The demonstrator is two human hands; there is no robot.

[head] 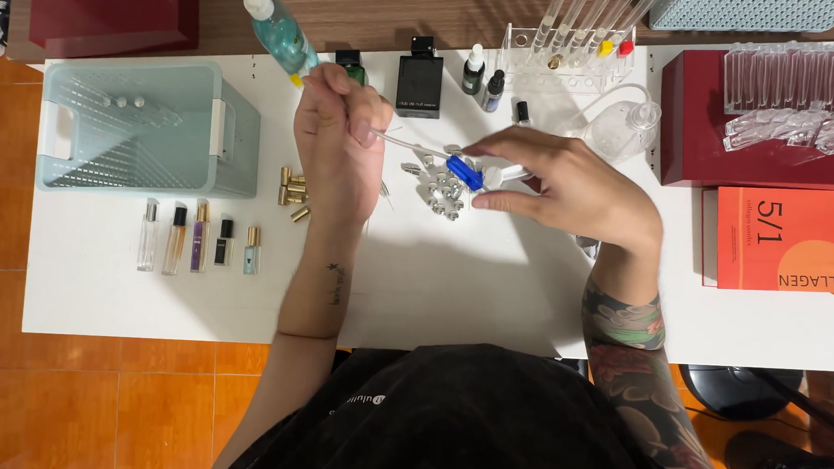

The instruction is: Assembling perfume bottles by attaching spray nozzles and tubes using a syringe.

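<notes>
Right now both hands meet over the middle of the white counter. The left hand is curled closed around the neck end of a blue-green bottle, which tilts up and away from the person toward the far left, its white cap outermost; the same fist also pinches the near end of a thin clear tube. That tube is the thing everything turns on: its long axis runs across the counter, from the left hand slightly downward and to the right, ending at a blue fitting. The right hand lies to the right of that fitting, fingers closed on a small white piece joined to it, so the tube spans the gap between the two hands, and the right hand is the nearer one to the blue end.

Under the fitting lies a heap of small silver caps; a few gold caps sit just left of the left wrist. Farther left stand a pale mesh basket and, nearer the person, a row of small spray vials. A rack of glass tubes stands along the far edge, well apart from the hands
</notes>
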